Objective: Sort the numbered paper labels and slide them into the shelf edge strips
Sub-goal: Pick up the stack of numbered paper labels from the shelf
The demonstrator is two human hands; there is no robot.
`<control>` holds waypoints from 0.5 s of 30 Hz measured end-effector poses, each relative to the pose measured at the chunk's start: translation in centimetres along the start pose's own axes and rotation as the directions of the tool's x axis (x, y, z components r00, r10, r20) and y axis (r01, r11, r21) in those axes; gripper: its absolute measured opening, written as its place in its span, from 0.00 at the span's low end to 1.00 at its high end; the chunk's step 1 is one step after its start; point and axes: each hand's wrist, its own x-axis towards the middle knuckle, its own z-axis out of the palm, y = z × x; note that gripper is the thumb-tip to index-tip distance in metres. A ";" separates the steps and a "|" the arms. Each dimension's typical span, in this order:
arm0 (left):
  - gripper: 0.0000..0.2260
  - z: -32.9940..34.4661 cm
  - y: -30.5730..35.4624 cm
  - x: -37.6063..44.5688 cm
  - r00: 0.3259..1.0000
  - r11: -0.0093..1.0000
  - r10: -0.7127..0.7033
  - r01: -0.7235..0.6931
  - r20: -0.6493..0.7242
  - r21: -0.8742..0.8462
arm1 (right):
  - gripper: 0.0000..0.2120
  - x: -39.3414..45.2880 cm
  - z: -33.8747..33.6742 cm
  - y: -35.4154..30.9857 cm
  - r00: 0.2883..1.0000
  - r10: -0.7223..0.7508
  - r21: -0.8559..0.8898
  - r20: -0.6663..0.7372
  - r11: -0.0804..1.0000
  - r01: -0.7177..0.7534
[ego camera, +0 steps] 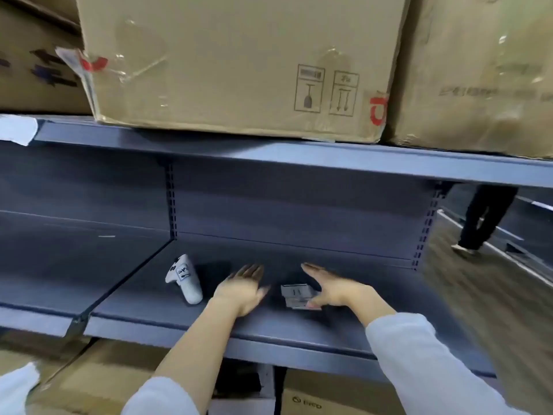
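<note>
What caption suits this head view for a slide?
Both hands, left hand and right hand, reach toward paper labels lying on a grey shelf, beside a white controller.

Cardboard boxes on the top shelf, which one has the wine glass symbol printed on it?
The middle box, overhanging the shelf edge. It shows a glass symbol and arrows, lower right; the neighbours on either side show none.

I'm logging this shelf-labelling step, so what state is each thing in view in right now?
Paper labels: small loose pile lying flat on the shelf, none in a strip.
Left hand: open, flat, beside the pile, holding nothing.
Right hand: open, fingers extended, thumb at the pile's edge.
White controller: resting on the shelf, untouched.
Shelf: otherwise bare.
Cardboard box: closed, taped, on the upper shelf.
</note>
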 end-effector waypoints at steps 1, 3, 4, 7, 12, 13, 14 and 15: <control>0.25 -0.3 -0.3 0.4 1.000 1.000 -0.016 0.016 -0.003 0.015 | 0.42 0.6 -0.1 -0.3 0.999 -0.023 -0.004 0.022 1.000 0.023; 0.25 -0.6 -1.1 1.3 0.998 0.998 -0.059 0.059 0.002 0.033 | 0.42 2.1 0.2 -0.1 0.998 -0.019 -0.027 0.057 0.999 0.020; 0.25 -1.0 -1.4 1.7 0.997 0.997 -0.071 0.071 -0.003 0.033 | 0.42 2.8 0.3 0.0 0.998 -0.016 -0.038 0.066 0.999 0.019; 0.25 -1.0 -1.6 2.7 0.998 0.998 -0.055 0.055 0.009 0.035 | 0.42 4.1 0.8 0.1 0.997 0.002 -0.049 0.077 0.999 0.002; 0.25 -1.0 -2.0 3.8 0.999 0.999 -0.032 0.032 0.005 0.028 | 0.41 5.1 0.8 0.2 0.997 0.027 -0.046 0.067 0.999 -0.024; 0.25 -1.0 -2.1 3.9 1.000 0.999 -0.028 0.028 0.010 0.027 | 0.40 5.2 0.8 0.2 0.997 0.032 -0.045 0.069 0.999 -0.029; 0.25 -0.9 -2.2 4.0 1.000 0.999 -0.026 0.025 0.010 0.024 | 0.39 5.2 0.9 0.2 0.997 0.040 -0.041 0.067 0.998 -0.037; 0.25 -0.9 -2.2 4.1 1.000 0.999 -0.023 0.023 0.011 0.024 | 0.38 5.2 1.0 0.3 0.997 0.049 -0.040 0.067 0.998 -0.047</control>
